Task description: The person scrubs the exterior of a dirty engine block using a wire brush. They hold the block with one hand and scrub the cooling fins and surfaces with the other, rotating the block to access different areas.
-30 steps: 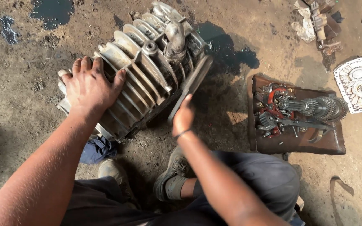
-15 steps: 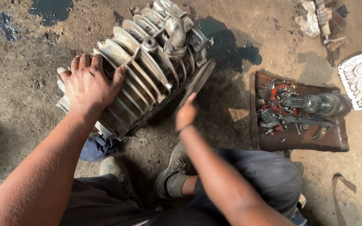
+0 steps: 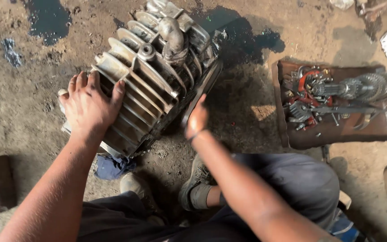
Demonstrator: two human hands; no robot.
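Two hands rest on one big finned engine casing (image 3: 153,80), a dull grey metal block that stands tilted on the dirt floor (image 3: 23,116), its ribs running slantwise and a short pipe stub and round boss on its upper face. The left hand (image 3: 88,105) lies flat and spread on the casing's near left end, palm down, fingers splayed over the ribs and not curled around anything; it presses rather than grasps. The right hand (image 3: 196,120) sits at the casing's lower right edge, against the dark rim of the round cover there, seen edge-on with the fingers pointing up; whether those fingers clasp the rim or only lean on it cannot be told.

Away to the right of the right hand, well apart from the casing, a rusty brown tray (image 3: 381,130) lies on the ground, holding a shaft with gear wheels (image 3: 363,87), a red part and loose small metal pieces. Past the casing from the left hand, at the far upper left, a dark oil patch (image 3: 45,18) stains the floor. Just below the left wrist, beneath the casing's near corner, a blue rag (image 3: 113,166) shows. Close under both forearms are the person's two worn shoes (image 3: 193,186), beside dark trouser legs.
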